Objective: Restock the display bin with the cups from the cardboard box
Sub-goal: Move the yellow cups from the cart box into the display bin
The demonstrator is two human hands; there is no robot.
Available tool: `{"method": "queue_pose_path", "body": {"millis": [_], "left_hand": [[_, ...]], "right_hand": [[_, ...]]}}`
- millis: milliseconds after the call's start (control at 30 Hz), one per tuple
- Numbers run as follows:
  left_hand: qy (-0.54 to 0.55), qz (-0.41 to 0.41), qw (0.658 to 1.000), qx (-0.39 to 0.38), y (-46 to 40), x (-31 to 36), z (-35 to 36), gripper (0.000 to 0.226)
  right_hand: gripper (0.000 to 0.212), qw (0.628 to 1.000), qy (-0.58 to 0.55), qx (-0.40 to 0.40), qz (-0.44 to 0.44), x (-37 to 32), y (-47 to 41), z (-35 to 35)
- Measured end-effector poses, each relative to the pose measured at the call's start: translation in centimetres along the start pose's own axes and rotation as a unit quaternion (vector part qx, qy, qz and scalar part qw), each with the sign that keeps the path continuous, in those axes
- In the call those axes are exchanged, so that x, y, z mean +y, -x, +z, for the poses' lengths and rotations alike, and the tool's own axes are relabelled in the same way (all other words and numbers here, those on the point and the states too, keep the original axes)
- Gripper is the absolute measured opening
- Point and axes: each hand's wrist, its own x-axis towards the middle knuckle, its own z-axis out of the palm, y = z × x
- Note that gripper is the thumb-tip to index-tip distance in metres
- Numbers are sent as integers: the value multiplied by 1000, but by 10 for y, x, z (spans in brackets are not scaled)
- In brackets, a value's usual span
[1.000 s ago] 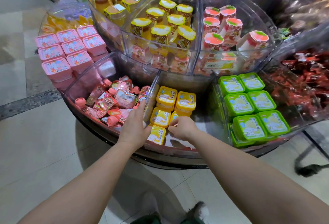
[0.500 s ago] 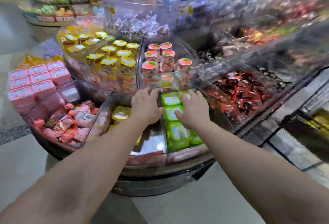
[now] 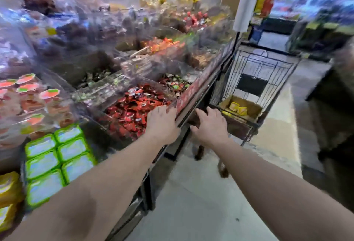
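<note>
Cardboard, brown and open-topped, forms the box (image 3: 241,107) that sits low inside a wire shopping cart (image 3: 257,79) on the right of the head view, and a few yellow cups (image 3: 237,108) lie in its bottom. Both arms reach forward from the lower edge of the picture toward that cart. The left hand (image 3: 162,123) hangs over the front edge of the candy display, above a clear bin of red-wrapped sweets (image 3: 134,112); its fingers look extended and relaxed, and it holds nothing. The right hand (image 3: 210,125) is further right, between the display's edge and the cart, its fingers spread and slightly bent, also holding nothing. The box lies just beyond and to the right of the right hand, apart from it, with the cart's dark lower frame between them. The left hand is further from the box.

At the lower left corner, yellow-lidded cups (image 3: 8,198) show partly at the frame's edge in the display bin (image 3: 22,168), well apart from both hands and behind the left forearm. Beside them stand green-lidded tubs (image 3: 57,158) in tidy rows, and above those, cups with orange and green lids (image 3: 28,91) in an upper clear bin. The whole picture is smeared by motion, so labels cannot be read. Grey floor (image 3: 201,202) runs beneath the arms.
</note>
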Motion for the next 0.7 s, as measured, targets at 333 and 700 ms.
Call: {"method": "queue_pose_path", "body": {"millis": [333, 700], "left_hand": [[36, 88, 993, -63, -201, 106, 76, 59], [39, 152, 982, -105, -408, 194, 143, 63]], "right_hand": [[56, 996, 26, -1, 91, 143, -158, 7], [67, 982, -10, -27, 188, 291, -326, 17]]}}
